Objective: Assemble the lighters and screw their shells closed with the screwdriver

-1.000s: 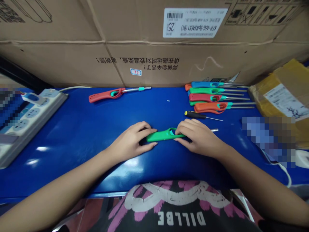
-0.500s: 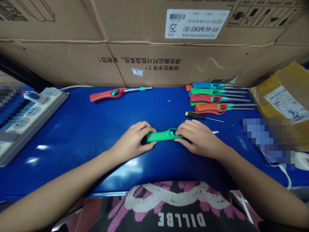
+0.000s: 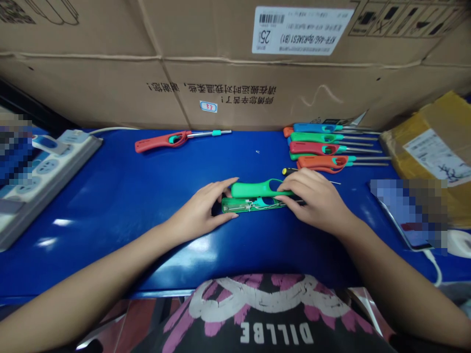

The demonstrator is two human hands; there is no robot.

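Upside down, we read "KFR-46G/BpR3AES1 (B1)" and "25" on the white label (image 3: pixel 301 30) at upper right, "师傅您辛苦了!请在搬运时对我温柔些,谢谢您!" on the cardboard box (image 3: pixel 110 93) behind, and "DILLBE" on the shirt (image 3: pixel 221 333), bottom centre. The small sticker (image 3: pixel 208 106) seems to say "33".

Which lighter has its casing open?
The green lighter between the left hand and right hand: its cover is off the lower half, baring inner parts. The other lighters look closed.

Blue tabletop (image 3: pixel 121 201), red lighter (image 3: pixel 156 143), piled lighters (image 3: pixel 309 147), screwdriver (image 3: pixel 290 171), power strip (image 3: pixel 47 167)
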